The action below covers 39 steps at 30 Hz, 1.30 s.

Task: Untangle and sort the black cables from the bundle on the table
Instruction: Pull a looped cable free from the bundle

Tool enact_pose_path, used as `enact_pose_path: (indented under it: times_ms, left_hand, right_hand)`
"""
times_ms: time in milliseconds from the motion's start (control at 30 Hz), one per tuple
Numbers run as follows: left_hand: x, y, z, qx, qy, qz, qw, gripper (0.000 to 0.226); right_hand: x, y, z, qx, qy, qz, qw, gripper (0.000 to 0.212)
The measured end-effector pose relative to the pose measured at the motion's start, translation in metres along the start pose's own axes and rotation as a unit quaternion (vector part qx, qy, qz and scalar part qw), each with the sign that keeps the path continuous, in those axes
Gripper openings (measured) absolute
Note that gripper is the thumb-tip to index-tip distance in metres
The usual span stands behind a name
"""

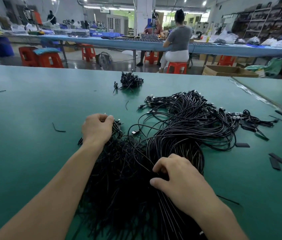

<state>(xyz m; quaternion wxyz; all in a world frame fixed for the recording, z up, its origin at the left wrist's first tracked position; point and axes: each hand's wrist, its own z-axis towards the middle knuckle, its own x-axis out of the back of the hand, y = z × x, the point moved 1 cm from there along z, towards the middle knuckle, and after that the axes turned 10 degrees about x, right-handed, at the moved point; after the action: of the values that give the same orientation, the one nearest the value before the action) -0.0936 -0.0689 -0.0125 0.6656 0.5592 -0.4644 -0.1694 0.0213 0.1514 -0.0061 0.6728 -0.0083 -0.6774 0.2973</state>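
Black cables [180, 129] lie tangled in a bundle on the green table [32, 110]. The left hand [96, 129] clenches a clutch of connector ends; the right hand [180, 179] pinches strands near the coil. Pulling hard could tighten knots or drag the neighbouring loops along.

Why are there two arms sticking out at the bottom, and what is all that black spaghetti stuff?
The camera sits on a person's head, so you see their own arms. The spaghetti is a big tangled bundle of thin black cables on a wide green table. The left hand has its fingers closed on a bunch of cable ends. The right hand pinches a few strands near the middle. Farther back lies a small separate heap of black cables. Flat black strips lie at the right.
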Motion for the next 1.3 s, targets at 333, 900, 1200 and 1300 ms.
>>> enact_pose_path:
  times_ms: [333, 900, 1200, 1300]
  left_hand:
    - [0.002, 0.022, -0.094, -0.22, 0.051, 0.211, 0.951, 0.026]
    - [0.01, 0.029, -0.122, -0.071, -0.559, -0.018, 0.826, 0.013]
    - [0.001, 0.024, -0.121, -0.103, -0.468, 0.099, 0.872, 0.013]
    - [-0.004, 0.02, -0.113, -0.16, -0.352, 0.07, 0.92, 0.017]
  right_hand:
    - [0.019, -0.007, 0.0, 0.058, 0.004, 0.226, 0.972, 0.008]
    - [0.031, 0.021, 0.005, -0.235, 0.132, 0.485, 0.832, 0.045]
    - [0.03, 0.025, 0.001, -0.084, 0.188, 0.241, 0.949, 0.025]
    - [0.038, 0.001, -0.004, 0.013, 0.136, 0.204, 0.969, 0.023]
